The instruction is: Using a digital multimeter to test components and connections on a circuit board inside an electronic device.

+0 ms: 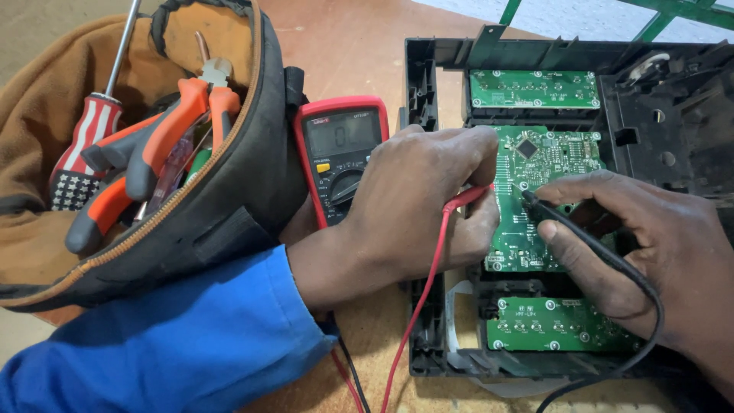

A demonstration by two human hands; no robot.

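Left hand [417,203] pinches the red probe [465,199] at the green circuit board [535,206]; right hand [634,245] grips the black probe [569,226], tip on that board inside the black casing [424,84]. Multimeter [340,153] beside the tool bag [229,176].

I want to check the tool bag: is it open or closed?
Open. The tool bag's zipper edge gapes, showing pliers and a screwdriver inside.

Red probe [465,200] tip hidden under left hand [417,203] fingers. Meter [342,157] lower half covered by same hand. Black lead [612,264] runs off bottom edge. Right hand [650,245] wrist cut off at right edge.
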